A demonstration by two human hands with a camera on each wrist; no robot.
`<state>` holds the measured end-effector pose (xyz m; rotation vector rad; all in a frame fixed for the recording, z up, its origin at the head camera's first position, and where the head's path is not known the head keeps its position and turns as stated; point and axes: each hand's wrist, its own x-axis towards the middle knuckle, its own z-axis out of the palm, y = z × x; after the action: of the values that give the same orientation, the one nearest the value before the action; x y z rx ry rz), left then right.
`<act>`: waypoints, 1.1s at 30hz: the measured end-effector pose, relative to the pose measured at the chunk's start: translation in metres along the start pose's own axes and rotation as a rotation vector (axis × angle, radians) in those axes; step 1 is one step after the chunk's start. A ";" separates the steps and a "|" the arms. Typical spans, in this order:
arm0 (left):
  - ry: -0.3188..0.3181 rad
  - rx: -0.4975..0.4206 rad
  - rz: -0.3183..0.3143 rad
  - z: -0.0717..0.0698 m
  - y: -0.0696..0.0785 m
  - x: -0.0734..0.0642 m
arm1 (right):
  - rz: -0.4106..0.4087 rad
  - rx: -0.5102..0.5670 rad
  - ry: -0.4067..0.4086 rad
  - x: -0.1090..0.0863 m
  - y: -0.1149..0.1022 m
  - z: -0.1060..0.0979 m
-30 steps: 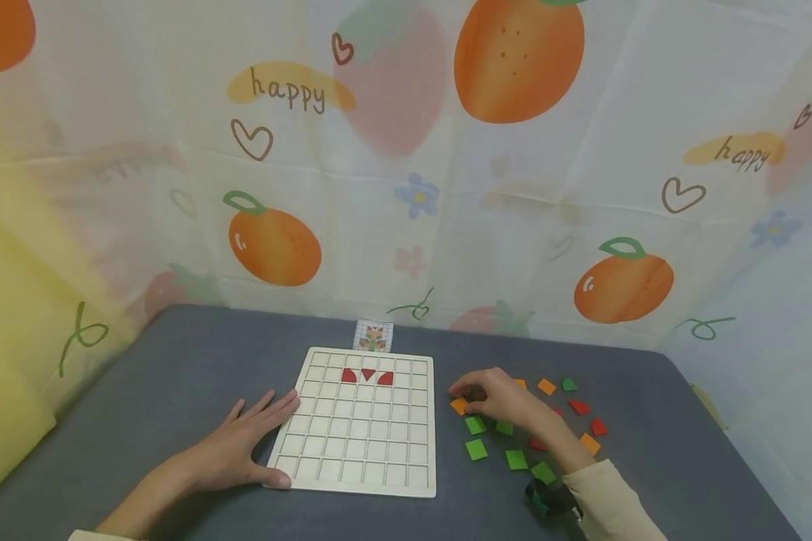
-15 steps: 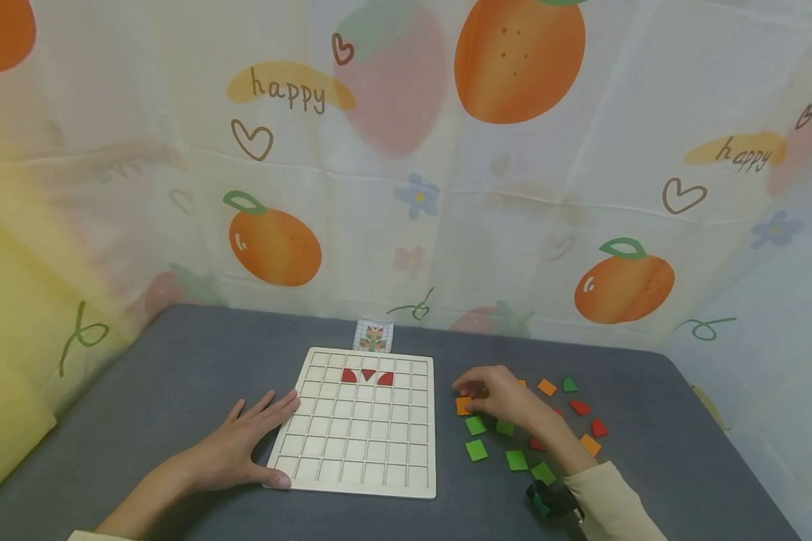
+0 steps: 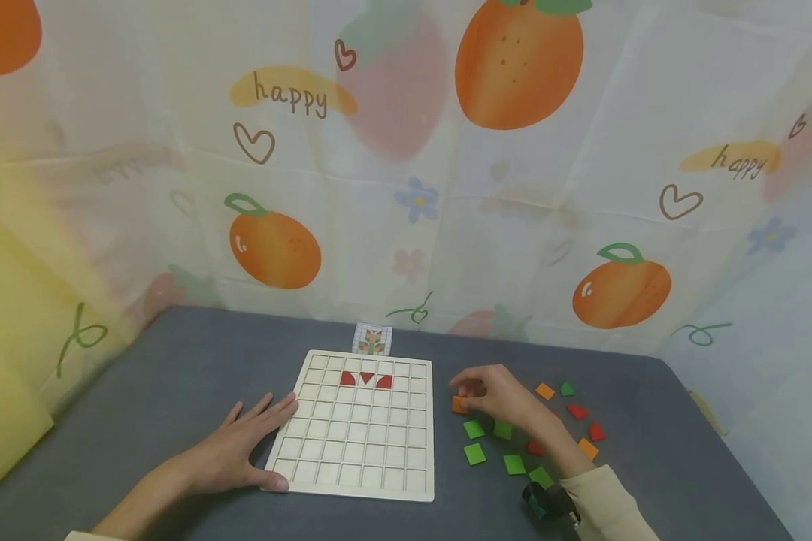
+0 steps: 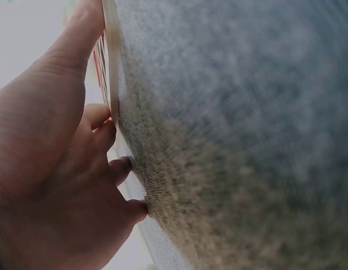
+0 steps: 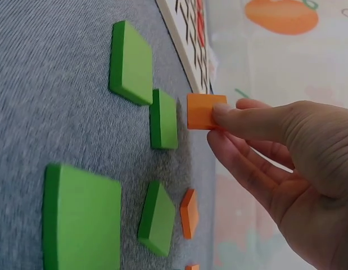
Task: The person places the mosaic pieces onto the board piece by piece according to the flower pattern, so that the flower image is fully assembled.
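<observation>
**Orange tile held in a pinch, board steadied: placement not yet made**

In the head view, with the centre of the board (image 3: 359, 430) taken as the middle of the clock, a pale grid is seen lying flat on the table (image 3: 196, 361). The left hand (image 3: 233, 451) is spread wide, its fingertips resting at the edge towards 10 o'clock and its thumb at the corner towards 7. Three red pieces (image 3: 384, 382) are set in cells near 12 o'clock, and a patterned card (image 3: 372, 340) is placed just beyond the rim there. Just off the edge, near 3 o'clock, an orange tile (image 3: 458, 404) is held at the fingertips of the right hand (image 3: 497, 394). More loose tiles (image 3: 474, 454) in green, orange and red are scattered between 2 and 4 o'clock.

In the left wrist view, the board is seen nearly edge-on towards 11 o'clock, with the thumb laid along it; nothing is seen to be gripped.

In the right wrist view, the orange tile is pinched narrowly between thumb and fingers, its broad face turned to the camera. Whether the table is touched by it cannot be told.

The step in hand is judged to be the picking up of one tile. For the next move, a carry towards 9 o'clock, a turn to flat and alignment with one cell seem called for; which cell cannot be told.
</observation>
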<state>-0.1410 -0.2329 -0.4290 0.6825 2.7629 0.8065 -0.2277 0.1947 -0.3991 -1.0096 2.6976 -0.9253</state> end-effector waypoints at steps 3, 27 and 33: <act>-0.007 -0.003 -0.013 0.000 0.001 0.000 | -0.017 -0.002 0.019 0.003 -0.002 0.002; -0.021 -0.021 -0.027 0.000 0.000 0.000 | -0.084 0.038 0.063 0.057 -0.039 0.030; -0.020 -0.013 -0.025 -0.001 0.002 0.000 | -0.056 0.077 0.043 0.067 -0.044 0.040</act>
<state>-0.1409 -0.2321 -0.4270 0.6481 2.7404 0.8075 -0.2428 0.1062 -0.3988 -1.0671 2.6582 -1.0637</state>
